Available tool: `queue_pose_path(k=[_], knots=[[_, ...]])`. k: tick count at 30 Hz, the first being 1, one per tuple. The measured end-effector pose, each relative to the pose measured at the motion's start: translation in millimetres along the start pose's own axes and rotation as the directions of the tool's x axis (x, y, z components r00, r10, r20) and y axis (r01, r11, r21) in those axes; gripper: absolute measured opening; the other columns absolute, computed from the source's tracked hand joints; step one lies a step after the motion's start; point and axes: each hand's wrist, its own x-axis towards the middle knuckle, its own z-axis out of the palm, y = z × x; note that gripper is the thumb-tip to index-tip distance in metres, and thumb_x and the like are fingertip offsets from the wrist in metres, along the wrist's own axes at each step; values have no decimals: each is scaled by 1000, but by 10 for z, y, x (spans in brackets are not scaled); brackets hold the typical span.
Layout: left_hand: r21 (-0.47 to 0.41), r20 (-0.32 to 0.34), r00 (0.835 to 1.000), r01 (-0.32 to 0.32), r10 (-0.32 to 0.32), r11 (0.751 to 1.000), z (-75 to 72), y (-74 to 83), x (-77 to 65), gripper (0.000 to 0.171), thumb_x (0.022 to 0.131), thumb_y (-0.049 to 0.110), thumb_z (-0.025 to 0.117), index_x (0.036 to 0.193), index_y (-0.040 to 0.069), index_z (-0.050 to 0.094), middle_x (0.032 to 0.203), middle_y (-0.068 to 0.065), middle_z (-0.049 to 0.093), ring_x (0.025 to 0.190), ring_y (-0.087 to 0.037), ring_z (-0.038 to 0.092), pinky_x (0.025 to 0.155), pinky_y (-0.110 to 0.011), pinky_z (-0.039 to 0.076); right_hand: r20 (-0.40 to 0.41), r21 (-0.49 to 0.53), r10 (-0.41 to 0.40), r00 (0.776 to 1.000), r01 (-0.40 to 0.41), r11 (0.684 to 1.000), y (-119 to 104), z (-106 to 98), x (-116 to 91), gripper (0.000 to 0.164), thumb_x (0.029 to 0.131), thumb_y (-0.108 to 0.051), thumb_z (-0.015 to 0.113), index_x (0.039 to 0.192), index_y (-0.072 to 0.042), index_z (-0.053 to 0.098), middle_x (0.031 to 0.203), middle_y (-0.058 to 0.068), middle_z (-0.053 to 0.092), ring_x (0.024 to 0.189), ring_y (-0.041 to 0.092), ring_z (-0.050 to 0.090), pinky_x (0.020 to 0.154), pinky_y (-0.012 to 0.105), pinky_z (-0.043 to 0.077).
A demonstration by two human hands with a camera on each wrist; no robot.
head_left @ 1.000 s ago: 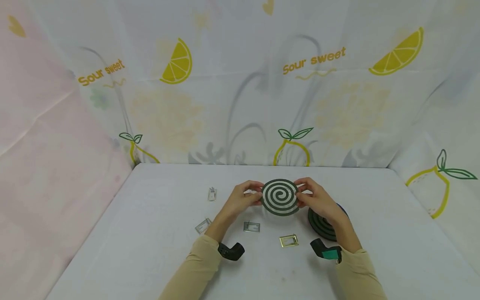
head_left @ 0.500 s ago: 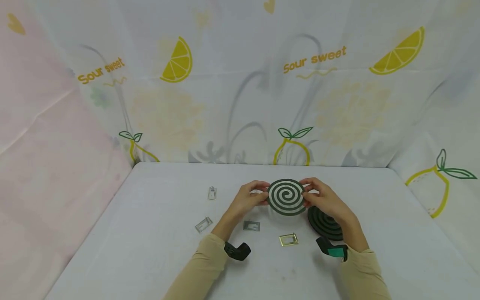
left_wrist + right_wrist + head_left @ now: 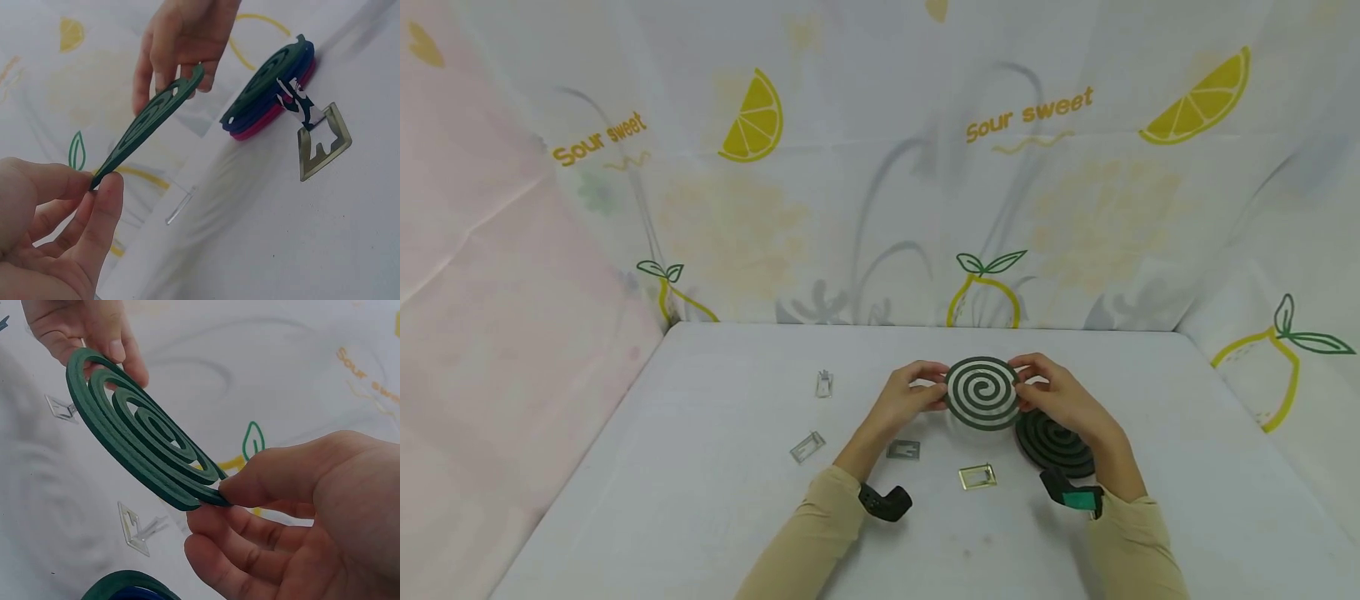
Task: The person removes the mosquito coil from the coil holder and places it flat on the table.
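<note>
A green mosquito coil is held up above the table between both hands, its spiral facing the head camera. My left hand pinches its left edge between thumb and fingers, as the left wrist view also shows. On the opposite edge, my right hand grips the rim near the coil's outer end; the thumb lies on top in the right wrist view. Below the right hand sits a stack of coils, partly covered by that wrist. The left wrist view shows green, blue and pink layers in this stack.
A gold-coloured metal coil stand lies in front of the stack, to its left. Silver stands lie further left: one near the left forearm, another beyond it, and a third toward the back. A printed cloth hangs behind the table.
Both hands have shifted a little to the right together, carrying the coil with them. It now overlaps the stack's edge more closely. The grip looks the same, and the stands stay put.
</note>
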Motion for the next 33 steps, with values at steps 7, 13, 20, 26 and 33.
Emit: queue_pose_path(k=[7,13,20,26,33], knots=[[-22,-4,1000,20,-20,1000,85,-4,28,31,89,1,61,120,1,59,107,-11,57,76,-9,64,74,-24,57,-6,-16,21,1000,-21,1000,13,-60,-41,40,95,-9,53,132,2,41,115,25,49,80,16,62,73,31,55],[-26,0,1000,23,-23,999,146,-32,63,31,89,0,61,119,1,59,105,-10,57,75,-9,63,73,-24,57,-1,-37,24,1000,-24,999,20,-120,-71,39,95,-9,53,131,3,42,113,25,51,82,17,62,73,31,55],[-29,9,1000,30,-29,999,253,-48,82,30,89,1,62,119,2,60,104,-9,57,74,-9,63,71,-24,57,11,-67,25,1000,-24,997,52,-199,-128,39,95,-8,53,130,4,41,110,26,52,81,14,63,73,30,54],[-25,-2,999,40,-40,999,335,-91,98,28,89,2,62,116,3,61,103,-10,58,71,-9,63,70,-24,57,15,-77,13,1000,-12,997,97,-251,-171,38,95,-8,53,129,5,42,109,25,53,79,11,62,73,29,55],[-39,15,999,40,-39,998,411,-93,101,28,88,0,62,116,1,61,101,-9,58,72,-9,63,70,-25,57,22,-79,57,998,-55,995,113,-304,-236,36,95,-10,51,129,1,42,111,25,52,82,16,62,74,32,53]])
